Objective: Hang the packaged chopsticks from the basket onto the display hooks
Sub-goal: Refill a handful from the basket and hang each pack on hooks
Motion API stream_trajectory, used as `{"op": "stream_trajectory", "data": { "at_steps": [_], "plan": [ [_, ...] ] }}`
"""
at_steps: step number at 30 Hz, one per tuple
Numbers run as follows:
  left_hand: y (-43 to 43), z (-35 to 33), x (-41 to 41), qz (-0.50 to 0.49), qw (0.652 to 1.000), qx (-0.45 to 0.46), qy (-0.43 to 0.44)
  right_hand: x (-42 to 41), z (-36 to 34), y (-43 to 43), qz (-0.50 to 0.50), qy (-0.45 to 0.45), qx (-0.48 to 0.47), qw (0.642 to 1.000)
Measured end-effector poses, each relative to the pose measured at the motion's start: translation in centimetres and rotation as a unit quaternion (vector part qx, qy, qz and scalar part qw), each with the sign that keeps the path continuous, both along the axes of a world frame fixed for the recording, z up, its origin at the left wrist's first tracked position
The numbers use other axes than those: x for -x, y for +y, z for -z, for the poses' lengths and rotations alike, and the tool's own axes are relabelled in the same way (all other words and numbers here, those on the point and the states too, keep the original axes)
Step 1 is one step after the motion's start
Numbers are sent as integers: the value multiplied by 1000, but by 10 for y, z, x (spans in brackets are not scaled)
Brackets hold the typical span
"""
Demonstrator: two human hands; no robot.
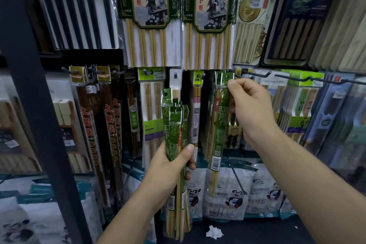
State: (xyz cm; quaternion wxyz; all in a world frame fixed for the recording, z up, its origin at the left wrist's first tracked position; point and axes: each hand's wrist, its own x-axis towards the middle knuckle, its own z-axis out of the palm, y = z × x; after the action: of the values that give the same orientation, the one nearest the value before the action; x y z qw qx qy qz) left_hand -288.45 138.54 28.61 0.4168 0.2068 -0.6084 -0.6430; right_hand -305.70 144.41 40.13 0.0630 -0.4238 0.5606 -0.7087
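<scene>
The right hand (pixel 251 109) pinches the top of one pack (pixel 219 125) at a hook (pixel 257 75) (threaded or not, I can't tell). At eight o'clock from it, the left hand (pixel 168 166) grips a bundle (pixel 174 125) left to hang.

Black display hook (pixel 257 75) juts out just right of the right hand's fingertips (pixel 233 84). Big bamboo chopstick packs (pixel 150 16) hang above them, dark-stick packs (pixel 103 125) well off left.

A single wide-angle camera is sitting on the person's head, facing forward and tilting slightly down at a display rack (pixel 27 85). It is standing close: the rack is filling the frame, and both forearms are entering from the bottom edge. The left hand (pixel 168 164) and right hand (pixel 251 109), each gripping packaged chopsticks (pixel 174 125), are sitting mid-frame.
</scene>
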Motion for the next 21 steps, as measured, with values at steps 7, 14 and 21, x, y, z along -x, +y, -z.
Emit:
{"op": "stream_trajectory", "data": {
  "at_steps": [7,14,21],
  "plan": [
    [-1,1,0,7,1000,-6,10,5,1,-6,-3,-49,-8,999],
    [0,2,0,9,1000,-1,15,9,4,-15,21,-43,-13,999],
    [0,4,1,10,1000,-17,16,24,12,-40,111,30,-39,993]
  ]
}}
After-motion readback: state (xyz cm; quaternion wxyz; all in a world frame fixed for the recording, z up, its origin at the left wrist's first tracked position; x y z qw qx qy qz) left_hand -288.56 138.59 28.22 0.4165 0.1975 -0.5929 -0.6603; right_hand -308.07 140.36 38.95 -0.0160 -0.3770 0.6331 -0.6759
